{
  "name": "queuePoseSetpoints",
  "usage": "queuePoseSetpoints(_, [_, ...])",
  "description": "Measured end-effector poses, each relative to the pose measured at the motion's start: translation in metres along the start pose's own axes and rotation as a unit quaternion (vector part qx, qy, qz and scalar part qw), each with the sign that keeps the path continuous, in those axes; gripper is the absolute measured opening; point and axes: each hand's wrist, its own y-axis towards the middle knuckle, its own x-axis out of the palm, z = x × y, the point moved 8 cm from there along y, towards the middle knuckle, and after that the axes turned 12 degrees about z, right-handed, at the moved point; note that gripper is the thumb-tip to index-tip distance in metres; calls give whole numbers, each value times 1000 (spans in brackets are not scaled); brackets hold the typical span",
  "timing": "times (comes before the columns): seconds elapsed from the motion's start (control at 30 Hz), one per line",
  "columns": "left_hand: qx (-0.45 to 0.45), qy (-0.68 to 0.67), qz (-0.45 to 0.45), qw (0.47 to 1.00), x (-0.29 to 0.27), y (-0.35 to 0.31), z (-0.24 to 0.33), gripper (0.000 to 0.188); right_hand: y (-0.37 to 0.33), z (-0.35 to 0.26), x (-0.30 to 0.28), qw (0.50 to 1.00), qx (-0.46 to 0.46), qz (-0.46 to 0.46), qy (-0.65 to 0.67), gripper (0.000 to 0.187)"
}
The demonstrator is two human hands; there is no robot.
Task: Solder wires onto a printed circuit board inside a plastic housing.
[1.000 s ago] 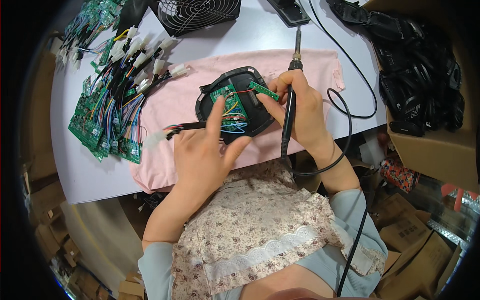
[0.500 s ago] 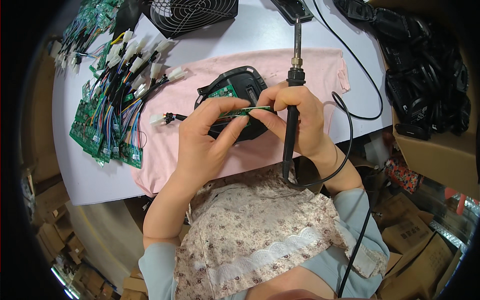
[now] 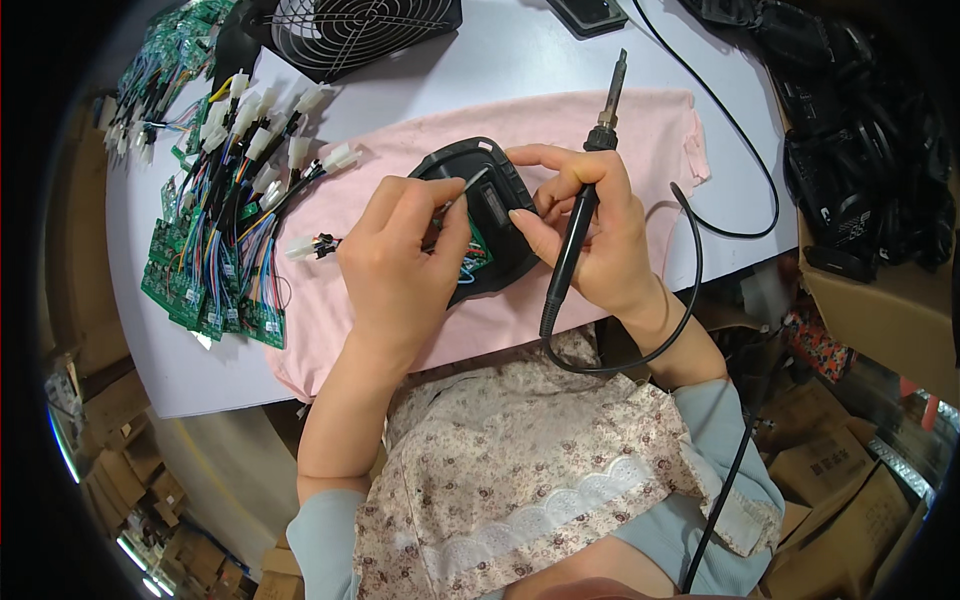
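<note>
My left hand [image 3: 400, 255] is closed in a pinch on a small circuit board [image 3: 477, 181], seen nearly edge-on and mostly hidden by the fingers. Beneath it, on the pink cloth, lies a black plastic housing [image 3: 510, 255] with a green board [image 3: 481, 249] and coloured wires inside. A soldering iron [image 3: 572, 240] slants across my right hand [image 3: 590, 225], held against the palm, its metal tip pointing up and away. That hand's thumb and index finger reach to the housing's right edge. White connectors [image 3: 303, 247] on a short cable stick out left of my left hand.
Wired green circuit boards [image 3: 185, 270] lie piled at the left, their white plugs [image 3: 258, 143] pointing away. A black fan [image 3: 360, 30] stands at the back. Black housings fill a cardboard box [image 3: 880, 310] at the right. The iron's cord [image 3: 690, 310] loops beside my right forearm.
My hands have drawn apart. My right fingers have let go of the small board and moved to the housing's edge, while my left hand keeps it, now tilted. The iron leans further right.
</note>
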Motion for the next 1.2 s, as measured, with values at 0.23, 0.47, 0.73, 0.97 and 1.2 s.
queuePoseSetpoints(0.23, [115,61,-19,991,-4,-3,20,21,0,1,0,1000,0,-5,-17,39])
queuePoseSetpoints(0.47, [126,42,-28,991,-4,-4,23,21,-1,1,0,1000,-17,1,-16,38])
queuePoseSetpoints(0.73, [151,92,-40,983,-3,-7,27,21,-2,3,-2,998,12,44,33,37])
queuePoseSetpoints(0.97, [167,38,-54,984,-1,-9,27,26,-1,1,-2,999,3,44,23,38])
queuePoseSetpoints(1.2, [194,48,-74,977,6,-10,29,34,-2,3,-1,998,-7,48,33,39])
